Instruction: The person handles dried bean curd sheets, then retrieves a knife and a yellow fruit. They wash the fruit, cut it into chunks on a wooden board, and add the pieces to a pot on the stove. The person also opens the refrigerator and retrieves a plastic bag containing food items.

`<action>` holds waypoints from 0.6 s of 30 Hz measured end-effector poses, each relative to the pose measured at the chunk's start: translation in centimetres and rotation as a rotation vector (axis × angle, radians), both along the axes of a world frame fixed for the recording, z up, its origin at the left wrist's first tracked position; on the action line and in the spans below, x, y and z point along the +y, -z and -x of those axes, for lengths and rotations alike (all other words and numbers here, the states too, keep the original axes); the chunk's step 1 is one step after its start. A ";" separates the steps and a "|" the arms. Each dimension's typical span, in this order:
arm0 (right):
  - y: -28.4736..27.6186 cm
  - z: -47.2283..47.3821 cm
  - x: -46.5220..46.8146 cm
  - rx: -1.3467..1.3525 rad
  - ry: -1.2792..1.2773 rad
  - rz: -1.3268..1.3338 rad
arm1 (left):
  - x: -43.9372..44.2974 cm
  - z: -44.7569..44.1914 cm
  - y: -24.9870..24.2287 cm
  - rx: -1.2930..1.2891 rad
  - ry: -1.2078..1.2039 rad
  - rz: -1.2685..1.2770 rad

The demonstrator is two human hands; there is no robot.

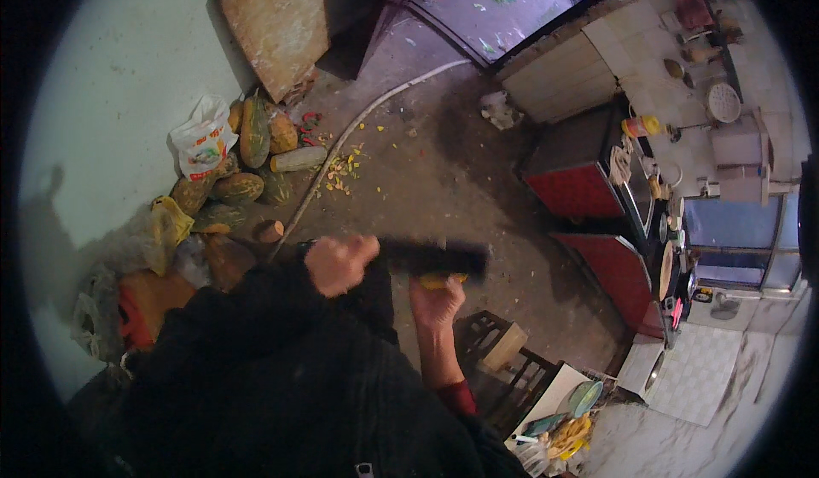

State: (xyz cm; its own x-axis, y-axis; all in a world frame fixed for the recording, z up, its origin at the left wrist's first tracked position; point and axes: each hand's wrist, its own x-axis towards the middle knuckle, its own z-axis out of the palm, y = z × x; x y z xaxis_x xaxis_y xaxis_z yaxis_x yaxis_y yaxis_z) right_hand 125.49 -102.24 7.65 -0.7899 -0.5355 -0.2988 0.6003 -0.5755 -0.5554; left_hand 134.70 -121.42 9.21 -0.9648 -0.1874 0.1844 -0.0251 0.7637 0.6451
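Note:
A dark elongated object [441, 257], blurred and with a yellow part along its lower edge, lies crosswise over the floor before me. My right hand [438, 299] is closed on it at the yellow part, the bare forearm coming from a red cuff. At the object's left end is my left hand [342, 263], its fingers bent. Blur hides whether those fingers grip it. What kind of object it is cannot be told. Below both hands, my black jacket [301, 375] fills much of the view.
Pumpkins [254, 132] and bags [203, 139] lie along the left wall. A pale hose [371, 110] crosses the floor near scattered yellow bits [339, 174]. Red-fronted cabinets [576, 190] stand at right, a wooden stool [505, 347] and cluttered table [553, 401] at lower right. A board [278, 26] leans upper left.

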 end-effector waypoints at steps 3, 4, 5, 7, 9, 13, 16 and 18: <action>-0.7 0.3 0.2 -0.030 0.017 0.147 | -0.8 0.3 0.7 -0.234 -0.205 -0.064; -0.6 0.4 0.1 -0.049 0.021 0.092 | -0.8 0.3 0.5 -0.170 -0.241 -0.022; -0.3 0.4 0.1 -0.085 0.031 0.038 | -0.2 0.1 0.2 -0.113 -0.283 0.013; 0.5 0.6 0.0 -0.137 0.045 0.020 | 1.3 -0.3 -0.6 -0.013 -0.200 -0.068; 1.3 0.4 0.0 -0.198 0.077 0.084 | 2.6 -0.6 -1.5 0.115 -0.079 -0.128; 2.4 0.3 0.4 0.007 -0.108 0.052 | 2.8 -0.7 -1.9 0.148 0.026 -0.070; 2.6 0.4 0.1 -0.052 -0.042 -0.188 | 1.8 -0.4 -0.6 0.153 0.083 -0.039; 2.3 0.5 -0.1 -0.046 -0.013 -0.099 | 0.7 0.1 0.5 0.167 0.015 0.061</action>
